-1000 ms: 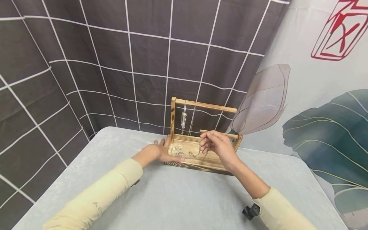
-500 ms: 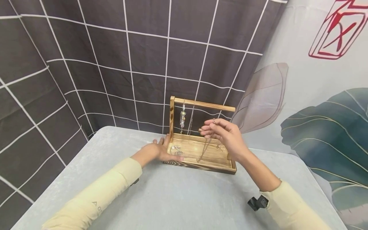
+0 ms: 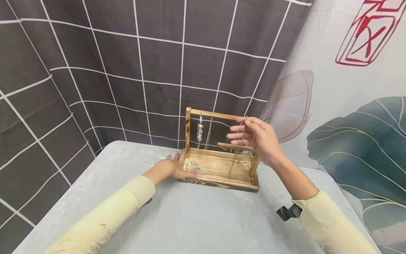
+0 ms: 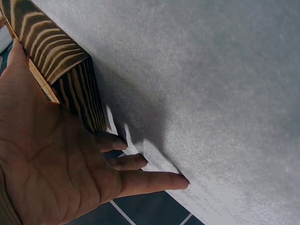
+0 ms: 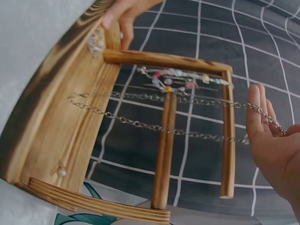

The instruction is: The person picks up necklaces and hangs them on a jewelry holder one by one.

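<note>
My right hand [image 3: 266, 141] pinches a silver chain necklace [image 5: 136, 123] between thumb and index finger, the other fingers extended. Its loop dangles over a wooden jewelry stand [image 3: 219, 164], close to the right end of the upper bar [image 3: 219, 114]. At the stand's left end my left hand [image 3: 166, 168] rests against the tray, thumb over the front rim; its fingers [image 4: 150, 180] stretch straight past the corner in the left wrist view. A beaded bracelet [image 3: 200, 130] hangs on the upper bar's left part. Beside it hangs a thin chain [image 3: 208, 135].
Inside the tray, a silvery piece of jewelry [image 3: 193, 167] lies at the left and a small pearl piece [image 5: 62, 171] at the right. A shorter lower bar [image 5: 164, 154] juts from the right post. The grey table [image 3: 203, 218] meets a dark gridded curtain [image 3: 158, 70] behind.
My right hand has risen and shifted right from above the tray to the upper bar's right end, lifting the chain necklace with it. The left hand stays at the tray's left end.
</note>
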Tool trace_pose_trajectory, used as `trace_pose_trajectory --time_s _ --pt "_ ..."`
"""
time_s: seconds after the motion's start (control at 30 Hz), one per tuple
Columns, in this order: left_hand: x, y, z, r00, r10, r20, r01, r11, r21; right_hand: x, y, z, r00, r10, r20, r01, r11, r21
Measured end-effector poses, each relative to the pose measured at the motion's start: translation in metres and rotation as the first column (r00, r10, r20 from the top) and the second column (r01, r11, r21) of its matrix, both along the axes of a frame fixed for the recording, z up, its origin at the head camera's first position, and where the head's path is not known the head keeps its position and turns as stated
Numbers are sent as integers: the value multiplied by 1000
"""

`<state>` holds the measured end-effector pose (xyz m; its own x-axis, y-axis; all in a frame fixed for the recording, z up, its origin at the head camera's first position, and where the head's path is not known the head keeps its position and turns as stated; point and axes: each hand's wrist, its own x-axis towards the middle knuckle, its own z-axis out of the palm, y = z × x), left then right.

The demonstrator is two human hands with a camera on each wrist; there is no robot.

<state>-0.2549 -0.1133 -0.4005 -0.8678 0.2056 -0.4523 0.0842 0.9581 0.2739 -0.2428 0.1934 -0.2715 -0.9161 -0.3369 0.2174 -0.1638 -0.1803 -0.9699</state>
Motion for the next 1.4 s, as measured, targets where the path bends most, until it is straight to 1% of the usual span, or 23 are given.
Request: trace_pose_trajectory --time_s 0.13,0.37,0.6,0.73,1.03,1.2,1.4 --pt "1 0 0 1000 5 2 -5 1000 8 -3 3 9 1000 -24 -6 24 1000 -15" --pt "0 -1 -1 1000 0 -3 0 1000 5 -7 8 24 1000 -26 -15 26 998 -54" --pt "1 0 -1 1000 -5 0 5 1000 3 -11 14 36 994 -74 -80 72 997 -32" --pt "1 0 1 1000 -14 0 14 1000 -8 -14 17 42 991 -95 -99 91 995 -47" --pt "1 0 2 1000 -11 -5 11 1000 0 -28 21 59 981 -140 -137 131 989 -74" --pt "0 0 1 1000 -9 -3 9 1000 -2 -39 28 69 962 -215 -165 202 975 -94" --pt "-1 0 0 1000 -12 5 12 1000 -3 -50 35 79 920 -317 -230 305 948 -86"
